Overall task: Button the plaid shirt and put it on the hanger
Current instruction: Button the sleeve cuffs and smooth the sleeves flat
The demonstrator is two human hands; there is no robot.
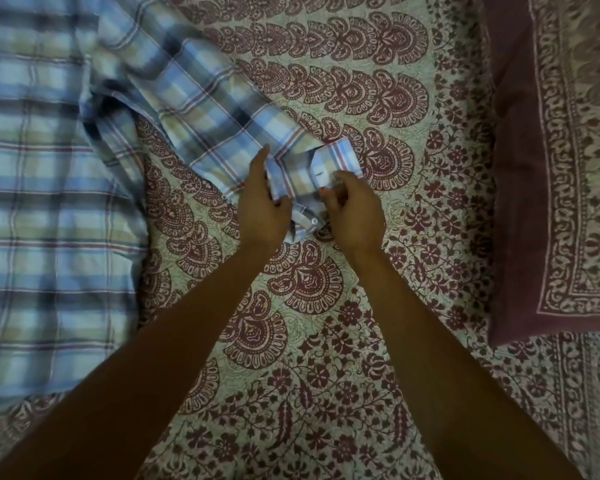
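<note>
- Plaid shirt (49,202) lies spread on a patterned bedsheet (326,323), sleeve stretched rightward.
- Left hand (262,206) and right hand (355,209) each pinch the sleeve cuff (312,174), grip closed on fabric.
- Pillow (551,168) at right.

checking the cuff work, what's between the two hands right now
In the head view, the sleeve cuff of the plaid shirt lies between the left hand and right hand, with a white button showing in the gap.

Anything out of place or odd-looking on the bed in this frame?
Nothing stands out. The plaid shirt lies spread on the bedsheet, both hands working its sleeve cuff, whose button is unfastened. No hanger is in view.
</note>
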